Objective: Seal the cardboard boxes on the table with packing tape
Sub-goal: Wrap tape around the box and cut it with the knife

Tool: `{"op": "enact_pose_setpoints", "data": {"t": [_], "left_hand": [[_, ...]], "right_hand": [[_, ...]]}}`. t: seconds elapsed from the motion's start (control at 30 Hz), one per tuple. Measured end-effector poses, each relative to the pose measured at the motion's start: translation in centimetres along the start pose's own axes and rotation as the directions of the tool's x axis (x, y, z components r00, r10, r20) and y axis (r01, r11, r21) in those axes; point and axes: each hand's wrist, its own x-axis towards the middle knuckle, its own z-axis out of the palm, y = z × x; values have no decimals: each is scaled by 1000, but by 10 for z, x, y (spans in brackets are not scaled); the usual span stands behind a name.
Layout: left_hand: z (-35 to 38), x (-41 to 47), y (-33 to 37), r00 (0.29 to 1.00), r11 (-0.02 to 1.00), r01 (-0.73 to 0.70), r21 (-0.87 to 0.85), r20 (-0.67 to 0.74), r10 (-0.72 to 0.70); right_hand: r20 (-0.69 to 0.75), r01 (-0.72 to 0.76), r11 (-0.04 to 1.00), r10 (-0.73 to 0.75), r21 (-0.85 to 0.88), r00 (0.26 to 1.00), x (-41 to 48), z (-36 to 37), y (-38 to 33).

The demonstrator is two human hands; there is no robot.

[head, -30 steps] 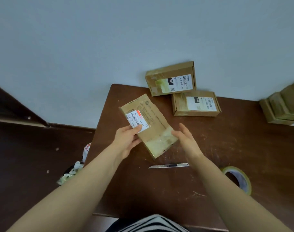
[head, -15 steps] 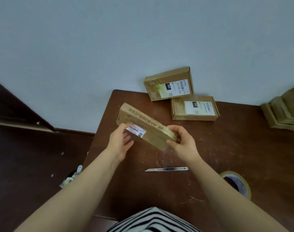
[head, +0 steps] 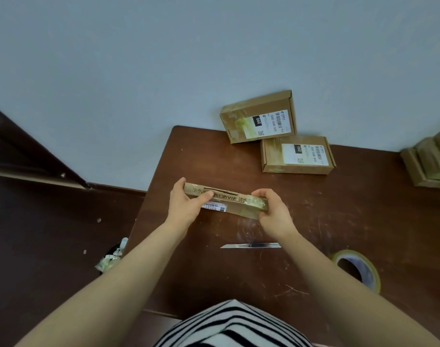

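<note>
Box in hand: you hold a long flat cardboard box (head: 229, 199) over the table (head: 239, 276), its narrow printed side turned up and a barcode label (head: 213, 206) on the face below (you cannot tell whether its lower edge touches the wood).
Left hand: your left hand (head: 186, 209) grips the box's left end, thumb laid across the printed side.
Right hand: your right hand (head: 274, 216) pinches the taped right end, fingers curled over the top edge.
Tape: packing tape roll (head: 375, 279) lies flat beside your right forearm, well apart from the held box.
Knife: utility knife (head: 250, 245) lies on the table, just nearer you than your hands.
Other boxes: far labelled box (head: 259, 116) and near labelled box (head: 297, 155) sit just beside each other by the wall; a cardboard stack (head: 431, 161) stands at the right edge.
</note>
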Motion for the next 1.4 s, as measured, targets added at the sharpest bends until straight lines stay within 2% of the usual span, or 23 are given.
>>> {"op": "enact_pose_setpoints", "data": {"t": [0.07,0.13,0.27,0.4,0.63,0.8,0.97,1.23,1.4], "left_hand": [[0,1,-2,1000,1000,7,9,-3,-7],[-1,1,-4,1000,1000,-9,21,6,9],[-3,2,-7,996,995,-80,61,45,78],[-5,5,-9,992,991,-114,76,56,110],[-4,14,-7,992,994,-110,9,65,109],[-5,17,-5,988,992,-123,6,96,122],[-1,17,-1,979,987,-157,24,132,152],[0,17,0,976,989,-131,-70,163,141],[3,16,-3,984,986,-116,-120,124,130]], "right_hand": [[-22,22,992,-25,-123,999,0,2,-6],[-38,100,967,-112,-235,993,-1,5,-12],[-9,208,914,-225,-347,974,5,16,-20],[21,204,916,-210,-346,978,14,21,-25],[-58,92,958,-111,-272,992,23,20,-32],[-79,83,968,-105,-238,991,23,21,-33],[-65,69,966,-88,-247,994,24,22,-33],[-60,30,965,-47,-261,997,27,23,-36],[-58,-5,959,-12,-283,998,29,25,-39]]}}
